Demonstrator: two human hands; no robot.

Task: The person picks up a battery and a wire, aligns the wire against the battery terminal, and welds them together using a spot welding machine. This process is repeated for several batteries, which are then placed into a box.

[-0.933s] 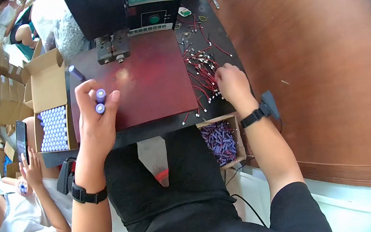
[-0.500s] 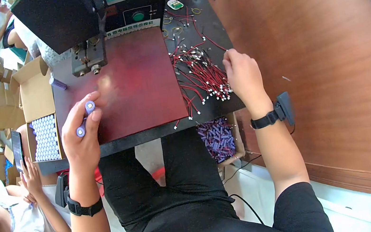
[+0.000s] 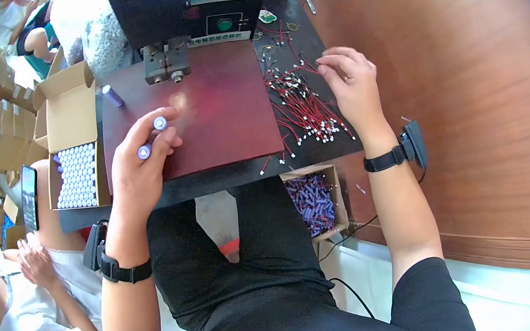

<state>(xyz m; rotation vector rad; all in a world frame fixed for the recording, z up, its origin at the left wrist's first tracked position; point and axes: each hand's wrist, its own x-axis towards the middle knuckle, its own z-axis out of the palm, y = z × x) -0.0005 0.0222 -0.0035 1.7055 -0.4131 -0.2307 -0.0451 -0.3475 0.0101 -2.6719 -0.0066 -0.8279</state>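
Note:
Two purple cylindrical battery cells [image 3: 160, 123] are gripped in my left hand [image 3: 133, 175], their round ends facing up between the bent fingers and thumb. This hand is over the left part of a dark red board [image 3: 223, 117]. At the right, my right hand [image 3: 357, 86] has thumb and forefinger close together at the end of a thin red wire [image 3: 306, 67], which they seem to pinch. Below those fingertips lies a heap of red and black wires with white connectors [image 3: 300, 105]. Another purple cell [image 3: 112, 96] stands on the board's far left.
A black spot welder [image 3: 187, 12] with two electrodes [image 3: 168, 76] rises behind the board. An open carton [image 3: 102, 176] of upright cells sits at the left. Below the table is a box [image 3: 338, 202] of wired cells. A person [image 3: 40, 309] sits at the left; a wooden panel [image 3: 461, 102] borders the right.
The whole view has shifted, the table now lying further right. My left hand, still with both cells, has moved slightly away from me. My right hand has moved slightly away too, its fingers straighter.

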